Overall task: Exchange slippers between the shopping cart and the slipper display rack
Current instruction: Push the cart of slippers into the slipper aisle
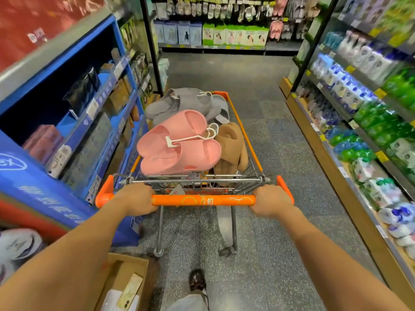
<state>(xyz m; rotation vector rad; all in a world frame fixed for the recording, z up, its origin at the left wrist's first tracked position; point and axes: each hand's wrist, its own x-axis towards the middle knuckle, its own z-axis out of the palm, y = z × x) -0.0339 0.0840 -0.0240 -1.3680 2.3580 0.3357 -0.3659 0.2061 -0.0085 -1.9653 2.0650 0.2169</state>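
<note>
— Where was the big thing, and why there?

— The wire shopping cart with orange trim (244, 135) sat square ahead of me in the aisle, nose aimed at the far slipper display rack (289, 21), well apart from it. I judged the swap hadn't started; I was only steering over.

— Your hands?

— Both on the orange plastic handlebar (203, 200), one at each end so the cart would track straight. My left hand (134, 199) had its fingers curled right over the bar; my right hand (272, 199) the same, wrapped tight. Nothing else in either.

— What rode inside? Count it off!

— One pair of grey moulded slippers (179, 102) at the far end, though more grey may have lain beneath; I couldn't tell. One pair of pink moulded slippers (177, 144) piled on top nearest me, so first to be lifted, I reckoned. One folded tan cloth (231, 149) tucked beside the pink pair. Two white plastic hangers: one (190, 138) clipping the pink pair together, one (205, 94) on the grey.
</note>
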